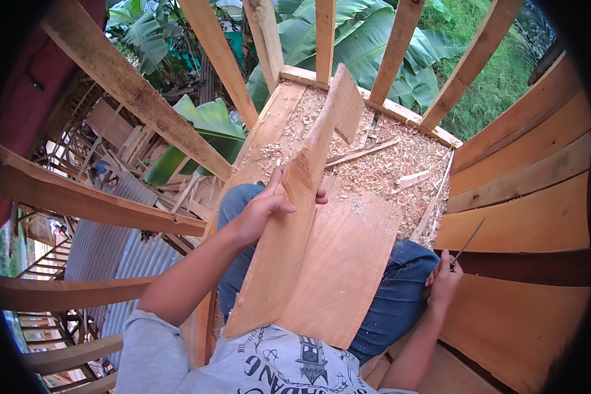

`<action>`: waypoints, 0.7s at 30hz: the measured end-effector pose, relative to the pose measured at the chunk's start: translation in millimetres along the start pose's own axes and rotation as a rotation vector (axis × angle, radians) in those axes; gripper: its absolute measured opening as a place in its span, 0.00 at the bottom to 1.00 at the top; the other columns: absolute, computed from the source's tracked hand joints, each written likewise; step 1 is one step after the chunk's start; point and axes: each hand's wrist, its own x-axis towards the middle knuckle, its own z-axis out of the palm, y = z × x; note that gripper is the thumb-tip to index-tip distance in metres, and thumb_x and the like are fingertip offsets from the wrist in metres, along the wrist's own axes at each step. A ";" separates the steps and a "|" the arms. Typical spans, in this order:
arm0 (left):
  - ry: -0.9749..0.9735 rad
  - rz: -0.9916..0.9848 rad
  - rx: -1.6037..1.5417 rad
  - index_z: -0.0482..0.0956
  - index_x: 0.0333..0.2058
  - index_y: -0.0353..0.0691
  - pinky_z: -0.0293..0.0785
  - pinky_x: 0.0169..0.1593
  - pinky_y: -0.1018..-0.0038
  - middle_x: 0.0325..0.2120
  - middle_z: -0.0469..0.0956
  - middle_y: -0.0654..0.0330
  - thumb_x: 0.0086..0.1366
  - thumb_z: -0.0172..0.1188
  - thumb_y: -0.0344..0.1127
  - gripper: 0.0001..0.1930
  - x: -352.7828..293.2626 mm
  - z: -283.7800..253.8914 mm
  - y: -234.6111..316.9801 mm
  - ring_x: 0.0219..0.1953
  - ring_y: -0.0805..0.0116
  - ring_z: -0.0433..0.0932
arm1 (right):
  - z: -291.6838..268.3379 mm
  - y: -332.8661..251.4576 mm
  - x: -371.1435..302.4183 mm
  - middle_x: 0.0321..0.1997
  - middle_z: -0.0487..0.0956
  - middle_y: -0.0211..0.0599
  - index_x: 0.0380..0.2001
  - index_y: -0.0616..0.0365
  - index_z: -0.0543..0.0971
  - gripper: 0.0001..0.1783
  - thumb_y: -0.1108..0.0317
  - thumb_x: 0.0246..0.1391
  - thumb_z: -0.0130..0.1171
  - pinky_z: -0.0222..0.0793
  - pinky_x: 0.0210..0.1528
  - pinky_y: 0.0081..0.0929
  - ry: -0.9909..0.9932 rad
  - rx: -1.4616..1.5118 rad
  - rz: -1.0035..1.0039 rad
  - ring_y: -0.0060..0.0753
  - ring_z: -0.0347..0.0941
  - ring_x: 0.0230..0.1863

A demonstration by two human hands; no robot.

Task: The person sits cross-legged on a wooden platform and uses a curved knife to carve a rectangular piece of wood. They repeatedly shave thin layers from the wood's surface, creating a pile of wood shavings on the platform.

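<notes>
My left hand (269, 205) is wrapped round the edge of a long carved wooden plank (279, 253). That plank stands on edge, tilted, with its near end against my shirt and its far end raised over the floor. A broad, flat wooden board (348, 269) lies across my lap beside it; whether the two are joined I cannot tell. Out to the right, near my knee, my right hand (443, 282) is closed round a thin, dark, pointed rod-like tool (469, 240). The tool's tip points up and away, apart from the wood. Its handle is hidden in my fingers.
Wood shavings (391, 157) cover the plank floor ahead, with loose offcuts (368, 151) among them. Upright wooden slats (397, 52) fence the far and left sides. Wide boards (519, 210) form a wall at the right. Corrugated metal sheets (111, 249) lie outside, lower left.
</notes>
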 end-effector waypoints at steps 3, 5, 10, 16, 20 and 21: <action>0.085 0.067 0.041 0.43 0.59 0.37 0.59 0.62 0.62 0.50 0.68 0.44 0.52 0.44 0.27 0.35 12.6 6.6 4.0 0.57 0.55 0.69 | 1.5 -0.2 -0.3 0.10 0.58 0.22 0.17 0.51 0.61 0.22 0.58 0.63 0.52 0.52 0.09 0.17 -0.001 0.001 0.004 0.14 0.53 0.07; 0.173 0.116 0.085 0.45 0.56 0.38 0.61 0.61 0.64 0.47 0.68 0.47 0.55 0.45 0.27 0.30 19.8 14.4 -0.4 0.53 0.59 0.70 | 1.1 1.2 1.0 0.10 0.58 0.22 0.17 0.51 0.61 0.22 0.58 0.63 0.52 0.52 0.09 0.18 -0.004 0.002 0.003 0.14 0.53 0.07; 0.379 0.184 0.163 0.46 0.55 0.38 0.64 0.57 0.68 0.42 0.67 0.51 0.59 0.50 0.28 0.29 27.9 23.9 -13.5 0.46 0.65 0.71 | 2.4 -0.1 2.0 0.10 0.59 0.22 0.18 0.52 0.62 0.21 0.60 0.63 0.52 0.52 0.08 0.17 -0.007 -0.020 0.006 0.14 0.53 0.07; 0.523 0.299 -0.061 0.44 0.57 0.41 0.65 0.57 0.64 0.46 0.68 0.49 0.58 0.44 0.28 0.29 29.8 29.3 -17.0 0.51 0.59 0.71 | 3.2 -0.7 2.0 0.10 0.59 0.22 0.18 0.52 0.62 0.20 0.60 0.63 0.52 0.52 0.08 0.17 -0.004 -0.034 0.003 0.13 0.53 0.07; 0.567 0.387 -0.187 0.45 0.57 0.40 0.60 0.60 0.65 0.46 0.68 0.49 0.58 0.44 0.27 0.29 23.8 33.5 -21.6 0.51 0.61 0.70 | 2.7 1.7 2.7 0.10 0.60 0.22 0.18 0.52 0.63 0.20 0.60 0.63 0.52 0.52 0.09 0.16 -0.019 -0.052 -0.026 0.13 0.54 0.07; 0.577 0.410 -0.197 0.45 0.57 0.40 0.60 0.61 0.64 0.47 0.68 0.49 0.57 0.44 0.27 0.29 22.3 34.0 -23.6 0.52 0.60 0.70 | 3.0 2.0 2.8 0.10 0.60 0.22 0.18 0.52 0.63 0.20 0.60 0.63 0.53 0.52 0.09 0.16 -0.020 -0.060 -0.039 0.13 0.54 0.07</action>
